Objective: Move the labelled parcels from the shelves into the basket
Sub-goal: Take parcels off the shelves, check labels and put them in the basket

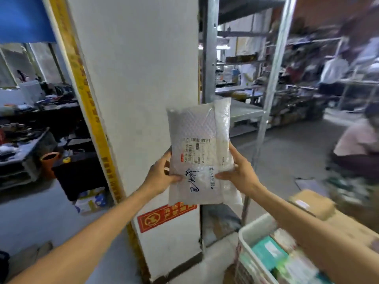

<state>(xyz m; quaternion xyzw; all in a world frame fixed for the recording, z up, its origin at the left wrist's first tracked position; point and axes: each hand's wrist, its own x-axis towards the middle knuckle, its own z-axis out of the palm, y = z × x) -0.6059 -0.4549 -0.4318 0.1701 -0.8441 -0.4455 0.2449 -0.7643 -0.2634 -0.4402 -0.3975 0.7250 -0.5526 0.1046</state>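
We hold the parcel (196, 144) up in front of us with both hands, clear of the shelves (244, 111), which stand behind it toward 1 o'clock. Our left hand (162, 173) grips its left edge, thumb pressed on the front and fingers wrapped behind. Our right hand (240, 169) clamps the right edge the same way, thumb on the face near the handwriting. The printed label (198, 149) faces us. A paler bubble-wrapped layer (222, 119) shows past the right edge, and we cannot tell whether it is a second parcel or part of the same one.

The parcel's long axis runs nearly 12 to 6 o'clock, the top leaning slightly toward 1. The basket (246, 232) lies low at about 5 o'clock from the parcel, well apart from it and under our right forearm, with other packets (268, 253) lying in it. Our right hand is the nearer to it.

We judge the carry to be the step in hand: the parcel needs swinging down toward 5 o'clock and laying flat in the basket before both hands let go. The smooth wrap could slip if one hand releases early.
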